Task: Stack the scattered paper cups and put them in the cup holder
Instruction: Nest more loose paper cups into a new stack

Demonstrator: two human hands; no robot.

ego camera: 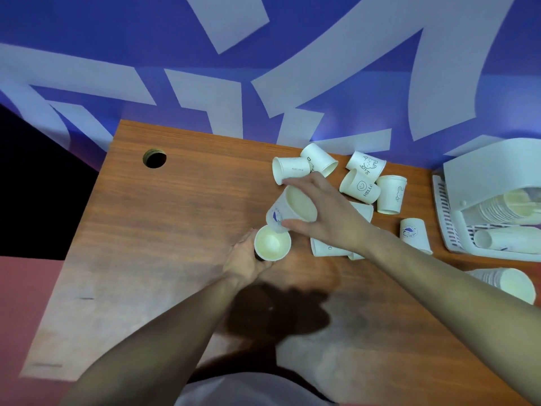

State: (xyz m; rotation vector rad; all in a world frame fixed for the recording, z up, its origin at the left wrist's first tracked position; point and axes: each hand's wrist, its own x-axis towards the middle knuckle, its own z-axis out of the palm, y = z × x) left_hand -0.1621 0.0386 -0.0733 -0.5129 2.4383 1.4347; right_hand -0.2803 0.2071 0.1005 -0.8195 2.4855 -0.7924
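**Two cups meet over a wooden desk**

A person's left hand [244, 259] wraps its fingers round an upright white paper cup [272, 243], its mouth open to the ceiling, above the reddish-brown wood-grain desk [175, 224]. The right hand [322, 213] grips a second white paper cup with a blue printed logo [288, 210] between thumb and fingers, holding it tilted, its base touching the rim of the upright one.

Behind the right hand lies the loose heap of white paper cups [361, 187], some on their sides, one upside down, several printed with a smiley face, "HELLO" or a cartoon animal. Another blue-logo cup stands upside down [414, 234] nearer the desk's right edge.

At far right sits the white plastic cup holder [456, 183], with a row of nested cups [497, 208] lying in its upper bay and one cup on its side [497, 240] in the slotted tray below. A further stack of white cups [509, 282] lies just in front of it. A round cable hole [154, 158] pierces the desk's far left corner.
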